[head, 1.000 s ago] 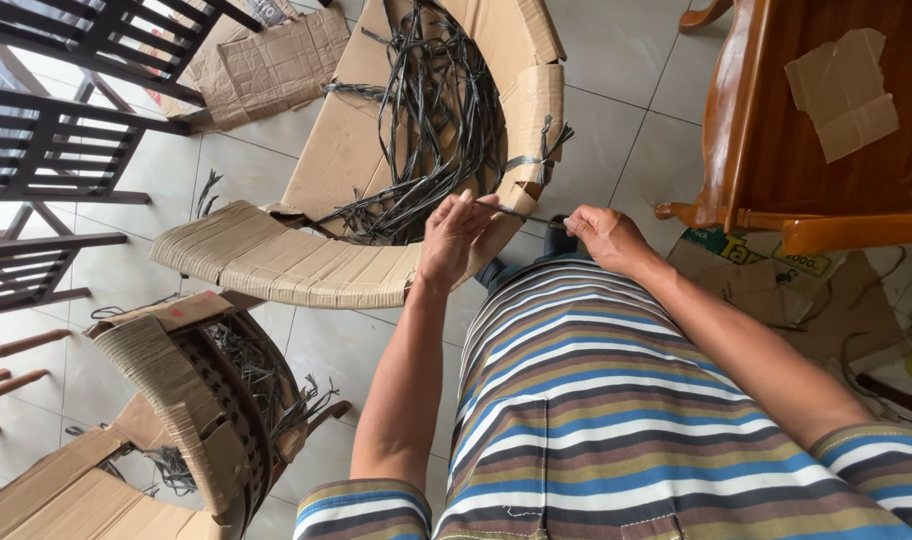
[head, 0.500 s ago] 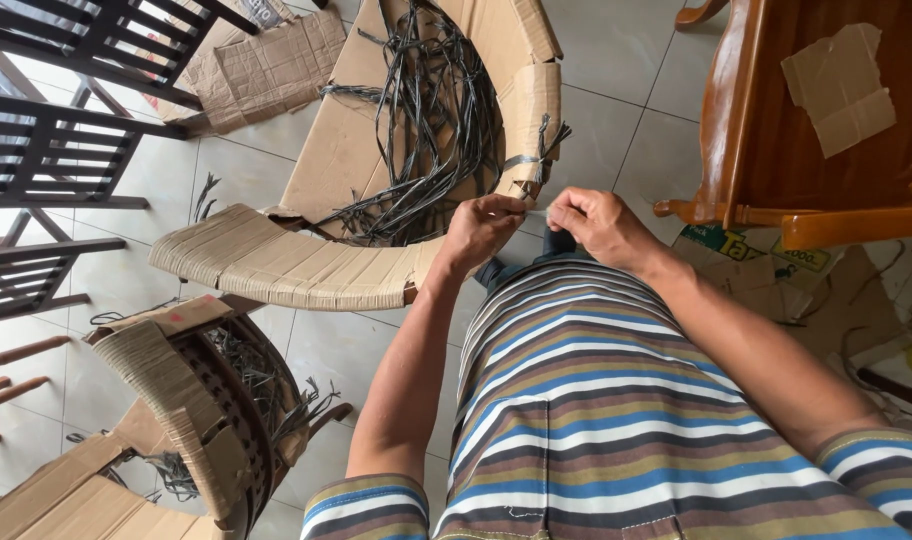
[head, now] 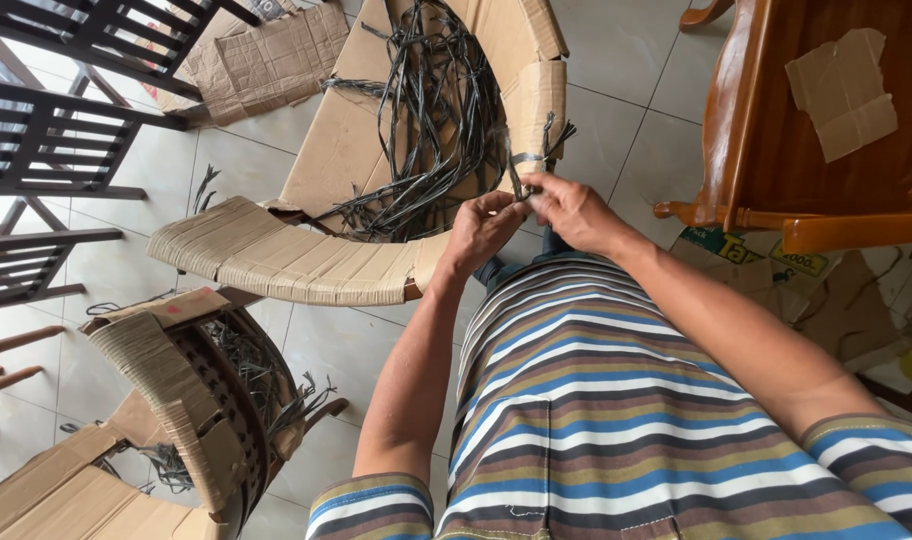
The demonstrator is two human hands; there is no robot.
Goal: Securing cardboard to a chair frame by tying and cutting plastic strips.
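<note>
**Dark strapping pinched between two hands over a cardboard-wrapped chair**

Dark grey, flat plastic strands (head: 524, 185) run between the two hands, which meet just above the person's striped shirt (head: 596, 400). The left hand (head: 483, 228) is closed, thumb and fingers pinched on the strands; the right hand (head: 568, 207) is also curled shut, its fingertips gripping the same strands right beside the left. The two hands touch or nearly touch at the pinch.

The strands lead up to the rim of a curved chair wrapped in brown corrugated cardboard (head: 296, 262), which lies directly in front of the hands. A loose tangle of the same dark strapping (head: 431, 120) fills the hollow of that chair, with frayed ends sticking out at the taped right-hand edge.

Lower left stands a second cardboard-wrapped chair with dark woven bands showing (head: 191, 400), more strand ends poking from it. A flattened sheet of brown cardboard (head: 266, 55) lies on the floor at the top. Dark slatted wooden furniture (head: 46, 130) lines the left side. At the right is a polished reddish-brown wooden chair (head: 766, 130) with a scrap of cardboard (head: 841, 95) on its seat.

Everything rests on a floor of pale, glossy square tiles (head: 626, 60) with thin grout lines.
</note>
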